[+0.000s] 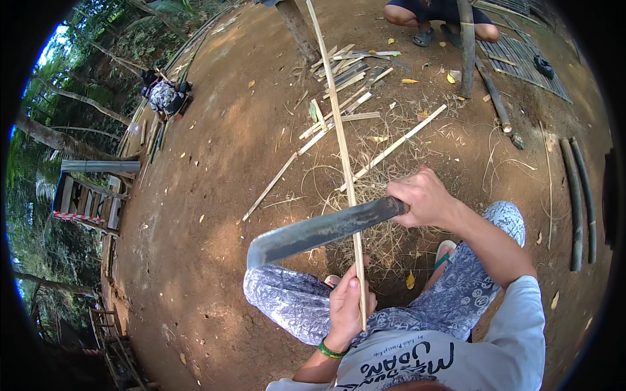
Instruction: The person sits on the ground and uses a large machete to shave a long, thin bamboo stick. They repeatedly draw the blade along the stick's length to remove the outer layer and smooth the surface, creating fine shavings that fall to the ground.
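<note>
My right hand (422, 198) grips the handle of a machete (306, 233), whose broad, dark-stained blade points left and has a squared tip. The blade lies across a long, pale bamboo strip (340, 127); whether it cuts in or only passes over it I cannot tell. Closed around the strip's near end is my left hand (350, 304), between my knees. The strip runs away from me, its far end reaching the top edge of the view. Thin curled shavings (365, 251) lie on the ground below the blade.
Several split strips form a pile (352, 68) ahead by a thin tree trunk (297, 29). One person (437, 13) squats at the top right beside a post (467, 49); another person (166, 96) sits far left. Bamboo poles (573, 202) and a slatted panel (525, 64) lie right.
</note>
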A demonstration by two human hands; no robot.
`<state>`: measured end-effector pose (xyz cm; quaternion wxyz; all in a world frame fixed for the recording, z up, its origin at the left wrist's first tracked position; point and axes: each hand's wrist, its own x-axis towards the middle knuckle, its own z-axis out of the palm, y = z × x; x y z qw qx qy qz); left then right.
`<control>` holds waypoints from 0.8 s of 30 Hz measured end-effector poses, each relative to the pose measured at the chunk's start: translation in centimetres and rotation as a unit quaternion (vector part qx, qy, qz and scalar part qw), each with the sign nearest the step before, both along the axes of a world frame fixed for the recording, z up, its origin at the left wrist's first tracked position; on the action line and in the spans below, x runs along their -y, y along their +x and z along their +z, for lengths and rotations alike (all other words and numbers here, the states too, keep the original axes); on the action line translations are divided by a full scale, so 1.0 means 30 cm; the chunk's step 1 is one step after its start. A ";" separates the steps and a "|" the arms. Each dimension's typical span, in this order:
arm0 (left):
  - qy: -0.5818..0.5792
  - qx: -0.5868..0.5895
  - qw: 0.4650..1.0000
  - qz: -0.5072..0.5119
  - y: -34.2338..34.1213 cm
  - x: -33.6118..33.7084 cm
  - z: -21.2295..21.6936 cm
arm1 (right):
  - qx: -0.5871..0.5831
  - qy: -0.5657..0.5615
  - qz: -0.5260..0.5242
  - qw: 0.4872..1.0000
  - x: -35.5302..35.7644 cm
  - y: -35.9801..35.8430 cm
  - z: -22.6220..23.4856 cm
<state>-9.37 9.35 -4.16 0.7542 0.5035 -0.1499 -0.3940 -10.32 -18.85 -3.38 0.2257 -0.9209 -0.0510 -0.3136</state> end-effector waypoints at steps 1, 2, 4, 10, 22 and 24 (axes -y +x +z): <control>0.008 0.003 1.000 0.001 0.003 -0.001 0.004 | 0.002 -0.007 -0.014 1.000 0.010 0.006 0.002; -0.013 0.000 1.000 -0.001 -0.003 0.000 -0.011 | 0.004 -0.014 -0.028 0.999 0.032 0.016 0.005; -0.009 0.006 1.000 -0.029 -0.025 -0.027 -0.013 | -0.008 0.024 -0.100 0.995 0.089 0.028 0.018; -0.020 0.002 0.999 -0.029 -0.014 -0.059 -0.040 | 0.018 0.007 -0.026 0.999 0.025 0.010 0.023; -0.013 -0.022 0.998 -0.064 -0.045 -0.163 -0.033 | 0.017 0.022 -0.074 0.997 0.098 0.032 0.022; -0.026 -0.039 0.995 -0.082 -0.073 -0.206 -0.062 | -0.006 0.052 -0.160 0.986 0.192 0.040 0.037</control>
